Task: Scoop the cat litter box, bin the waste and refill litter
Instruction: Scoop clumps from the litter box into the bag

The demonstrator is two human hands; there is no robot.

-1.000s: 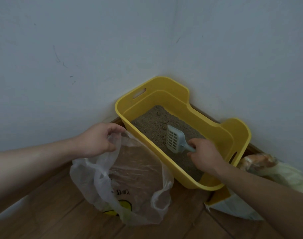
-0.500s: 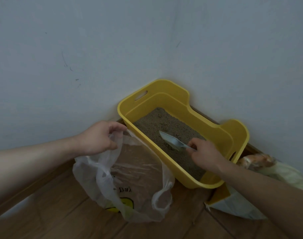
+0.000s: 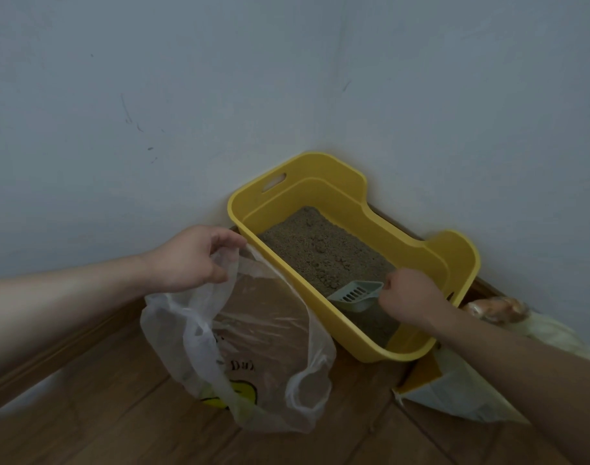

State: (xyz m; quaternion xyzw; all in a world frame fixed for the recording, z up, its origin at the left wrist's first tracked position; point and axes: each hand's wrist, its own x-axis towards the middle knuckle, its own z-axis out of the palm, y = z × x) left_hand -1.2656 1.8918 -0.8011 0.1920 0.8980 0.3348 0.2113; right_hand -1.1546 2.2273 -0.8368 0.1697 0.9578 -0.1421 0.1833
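My right hand [image 3: 409, 295] grips the scoop [image 3: 355, 293] in the litter [image 3: 323, 253]; left hand [image 3: 193, 256] pinches the bag [image 3: 253, 347] open. I should dig deep, sift slowly.

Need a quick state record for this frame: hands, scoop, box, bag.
left hand: pinches plastic bag rim, holding it open
right hand: grips scoop handle
scoop: slotted, head down in litter, near end of litter box
plastic bag: on floor, just left of litter box
other: sack on floor, right of litter box
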